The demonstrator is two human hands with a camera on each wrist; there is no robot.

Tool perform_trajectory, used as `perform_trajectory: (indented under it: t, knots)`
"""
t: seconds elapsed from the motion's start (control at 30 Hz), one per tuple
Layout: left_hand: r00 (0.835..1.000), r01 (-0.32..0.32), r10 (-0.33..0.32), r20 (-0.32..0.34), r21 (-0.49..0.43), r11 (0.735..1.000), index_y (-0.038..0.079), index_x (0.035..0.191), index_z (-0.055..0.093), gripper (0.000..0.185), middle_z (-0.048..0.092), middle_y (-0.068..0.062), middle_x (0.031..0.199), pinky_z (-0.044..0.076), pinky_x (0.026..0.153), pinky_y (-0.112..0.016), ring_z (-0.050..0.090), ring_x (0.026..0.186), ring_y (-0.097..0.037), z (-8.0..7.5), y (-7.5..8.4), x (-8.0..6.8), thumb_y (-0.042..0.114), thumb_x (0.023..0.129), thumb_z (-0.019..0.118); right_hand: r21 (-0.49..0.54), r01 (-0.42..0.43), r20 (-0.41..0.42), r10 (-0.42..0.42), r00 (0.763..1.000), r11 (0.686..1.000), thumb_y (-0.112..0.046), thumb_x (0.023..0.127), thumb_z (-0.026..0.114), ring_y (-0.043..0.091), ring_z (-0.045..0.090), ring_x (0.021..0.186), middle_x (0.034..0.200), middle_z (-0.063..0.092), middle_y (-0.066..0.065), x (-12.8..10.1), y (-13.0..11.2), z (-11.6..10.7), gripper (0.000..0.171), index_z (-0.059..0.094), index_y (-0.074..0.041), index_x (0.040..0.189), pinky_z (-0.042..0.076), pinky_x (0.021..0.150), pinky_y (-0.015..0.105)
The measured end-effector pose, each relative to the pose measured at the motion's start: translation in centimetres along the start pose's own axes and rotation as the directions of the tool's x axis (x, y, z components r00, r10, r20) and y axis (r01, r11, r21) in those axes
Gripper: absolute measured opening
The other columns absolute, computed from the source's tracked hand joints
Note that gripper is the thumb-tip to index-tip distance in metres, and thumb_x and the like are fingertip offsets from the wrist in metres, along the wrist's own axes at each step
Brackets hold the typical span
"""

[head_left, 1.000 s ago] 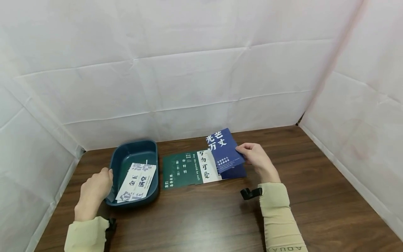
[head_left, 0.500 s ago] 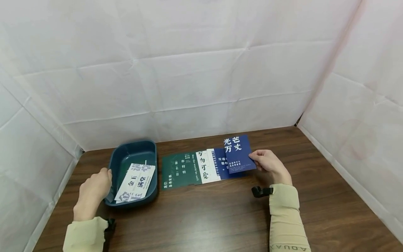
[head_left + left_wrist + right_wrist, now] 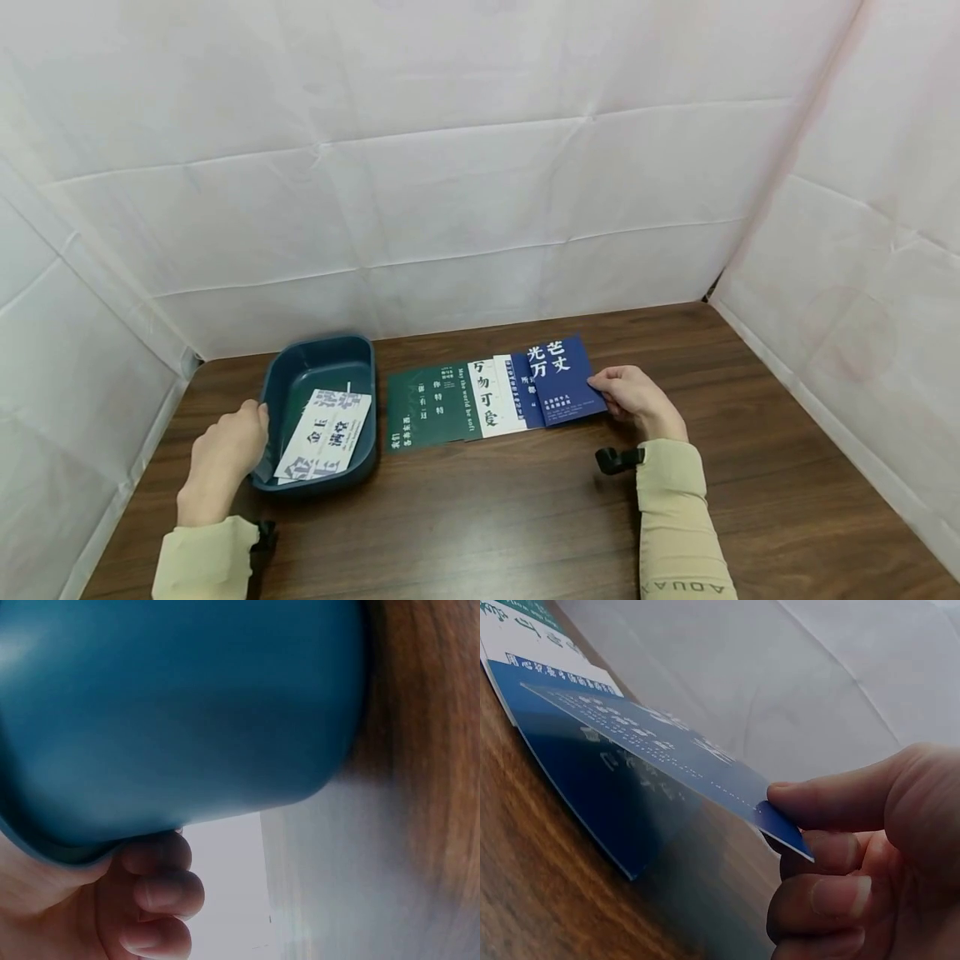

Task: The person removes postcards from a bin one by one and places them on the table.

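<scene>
My right hand (image 3: 633, 398) pinches the right edge of a dark blue card (image 3: 558, 379) with white characters, holding it just above another blue card (image 3: 527, 392) lying on the table. In the right wrist view the thumb and fingers (image 3: 832, 806) clamp the blue card (image 3: 667, 746) a little over the lower card (image 3: 592, 772). A white card (image 3: 489, 397) and a green card (image 3: 427, 406) lie overlapped to the left. My left hand (image 3: 225, 450) grips the left rim of a dark teal tray (image 3: 315, 358); its fingers (image 3: 161, 889) curl under the tray's rim (image 3: 172, 712).
A white card with blue characters (image 3: 326, 433) leans inside the tray. The brown wooden table (image 3: 487, 517) is fenced by white sheet walls (image 3: 450, 167) at the back and both sides.
My right hand has carried the blue card rightward, then lowered it and shifted it slightly left over the blue card on the table. My left hand stays on the tray.
</scene>
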State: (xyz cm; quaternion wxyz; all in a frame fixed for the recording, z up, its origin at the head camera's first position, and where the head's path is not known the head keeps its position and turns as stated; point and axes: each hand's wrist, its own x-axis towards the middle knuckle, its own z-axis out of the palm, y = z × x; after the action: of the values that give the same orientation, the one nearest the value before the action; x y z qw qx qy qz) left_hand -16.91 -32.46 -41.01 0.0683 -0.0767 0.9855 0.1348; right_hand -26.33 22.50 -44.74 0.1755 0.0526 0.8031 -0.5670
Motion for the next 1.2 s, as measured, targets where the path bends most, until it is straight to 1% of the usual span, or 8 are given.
perform_trajectory:
  t: [0.1, 0.2, 0.37, 0.57, 0.63, 0.97, 1.1, 1.2]
  knots:
    - [1.000, 0.003, -0.003, 0.006, 0.000, 1.000, -0.020, 0.124, 0.041, 0.046, 0.055, -0.042, 0.108, 0.048, 0.072, -0.061, 0.059, 0.087, -0.053, 0.0, 0.0, 0.0, 0.021, 0.107, 0.030, 0.023, -0.015, 0.000, 0.015, 1.000, 1.000, -0.014, 0.099, 0.056, 0.011, 0.037, 0.045, 0.053, 0.040, -0.001, 0.1, 0.3, 0.0, 0.021, 0.062, 0.001, 0.086, 0.030, 0.045, 0.025]
    - [1.000, 0.003, -0.003, 0.008, 0.002, 1.000, -0.019, 0.124, 0.041, 0.046, 0.055, -0.042, 0.108, 0.047, 0.072, -0.062, 0.059, 0.088, -0.054, -0.1, 0.0, 0.0, 0.022, 0.107, 0.029, 0.003, -0.006, -0.001, 0.006, 1.000, 1.000, -0.014, 0.098, 0.056, 0.012, 0.038, 0.045, 0.052, 0.039, -0.002, 0.2, 0.4, 0.2, 0.020, 0.063, 0.002, 0.087, 0.030, 0.044, 0.025]
    - [1.000, -0.003, 0.003, 0.000, -0.001, 1.000, -0.019, 0.124, 0.041, 0.046, 0.055, -0.042, 0.108, 0.047, 0.071, -0.062, 0.058, 0.089, -0.055, -0.3, -0.1, 0.0, 0.022, 0.107, 0.028, -0.047, 0.003, -0.023, -0.004, 1.000, 0.999, -0.014, 0.096, 0.058, 0.013, 0.040, 0.046, 0.053, 0.039, -0.001, 0.3, 0.1, 0.7, 0.020, 0.063, 0.003, 0.087, 0.029, 0.043, 0.026]
    - [1.000, 0.005, -0.005, 0.012, -0.007, 1.000, -0.019, 0.123, 0.041, 0.046, 0.055, -0.041, 0.108, 0.047, 0.071, -0.061, 0.058, 0.089, -0.053, -0.4, -0.1, 0.0, 0.022, 0.107, 0.028, -0.151, -0.045, -0.078, 0.033, 0.996, 0.988, -0.014, 0.096, 0.058, 0.012, 0.043, 0.046, 0.054, 0.044, 0.000, 0.6, -0.1, 1.2, 0.019, 0.065, 0.001, 0.087, 0.033, 0.044, 0.025]
    - [1.000, 0.013, -0.013, 0.019, -0.007, 1.000, -0.020, 0.124, 0.040, 0.047, 0.054, -0.042, 0.109, 0.047, 0.072, -0.061, 0.059, 0.089, -0.053, -0.3, -0.1, 0.0, 0.022, 0.107, 0.028, -0.169, -0.058, -0.095, 0.042, 0.995, 0.984, -0.014, 0.096, 0.059, 0.012, 0.044, 0.046, 0.054, 0.044, 0.000, 0.6, -0.1, 1.3, 0.018, 0.065, 0.000, 0.087, 0.034, 0.045, 0.025]
    - [1.000, 0.005, -0.005, 0.017, -0.002, 1.000, -0.020, 0.124, 0.040, 0.047, 0.054, -0.042, 0.109, 0.047, 0.072, -0.061, 0.059, 0.088, -0.052, -0.2, -0.1, 0.2, 0.023, 0.107, 0.028, -0.224, -0.101, -0.140, 0.070, 0.988, 0.969, -0.016, 0.095, 0.061, 0.012, 0.045, 0.044, 0.052, 0.044, 0.001, 1.2, 0.4, 1.5, 0.023, 0.059, -0.003, 0.076, 0.035, 0.044, 0.026]
    - [1.000, 0.009, -0.009, 0.018, 0.000, 1.000, -0.020, 0.124, 0.040, 0.047, 0.054, -0.042, 0.109, 0.047, 0.072, -0.061, 0.058, 0.089, -0.053, -0.2, 0.0, 0.2, 0.022, 0.107, 0.028, -0.230, -0.101, -0.149, 0.067, 0.987, 0.968, -0.016, 0.095, 0.062, 0.013, 0.045, 0.044, 0.052, 0.044, 0.001, 1.2, 0.4, 1.5, 0.026, 0.056, -0.004, 0.072, 0.036, 0.044, 0.026]
    - [1.000, 0.008, -0.008, 0.015, 0.001, 1.000, -0.019, 0.123, 0.041, 0.046, 0.054, -0.042, 0.109, 0.047, 0.073, -0.062, 0.058, 0.089, -0.053, -0.2, 0.0, 0.1, 0.022, 0.107, 0.028, -0.242, -0.091, -0.153, 0.055, 0.987, 0.966, -0.016, 0.095, 0.062, 0.013, 0.046, 0.044, 0.052, 0.045, 0.002, 1.1, 0.4, 1.6, 0.026, 0.055, -0.004, 0.073, 0.036, 0.044, 0.026]
